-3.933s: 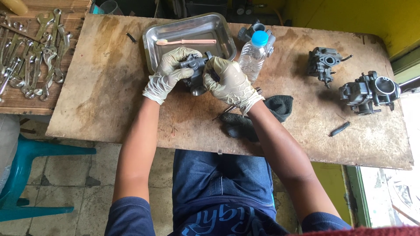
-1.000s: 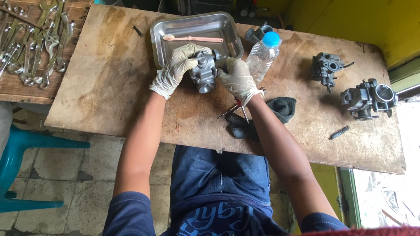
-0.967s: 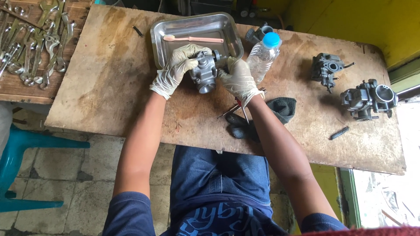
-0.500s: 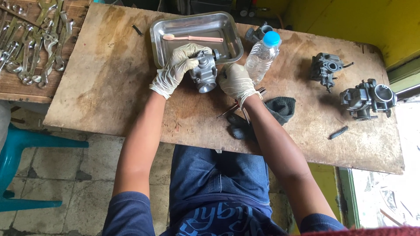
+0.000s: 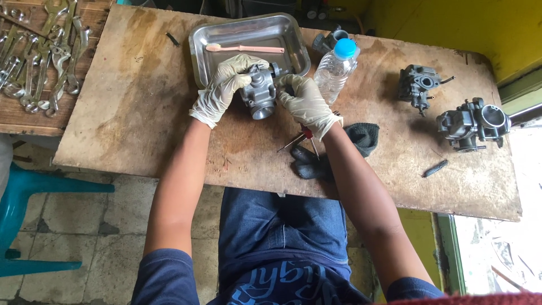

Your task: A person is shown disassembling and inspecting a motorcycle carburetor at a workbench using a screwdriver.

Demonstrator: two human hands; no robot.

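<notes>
A person seated at a worn wooden desk (image 5: 141, 101) holds a grey metal carburettor body (image 5: 259, 93) in 2 gloved hands just above the desk, at the near edge of a shallow stainless-steel tray (image 5: 293, 42). The left hand (image 5: 226, 87), in a pale rubber glove, wraps its fingers over the top and left side of the carburettor; the right hand (image 5: 305, 101), gloved alike, presses its fingers against the part's right side, closed on it. A pink toothbrush (image 5: 244, 49) lies in the tray. Just right of the hands stands a clear plastic bottle with a blue cap (image 5: 335, 66). A dark cloth (image 5: 361, 138) and a red-handled tool (image 5: 302, 138) lie under the right forearm. Well apart at the desk's right end sit 2 more carburettors, a dark one (image 5: 419, 87) and a larger grey one (image 5: 473, 123), with a small black rod (image 5: 435, 168) nearby. A spread of steel wrenches (image 5: 45, 56) lies on the board at left.
</notes>
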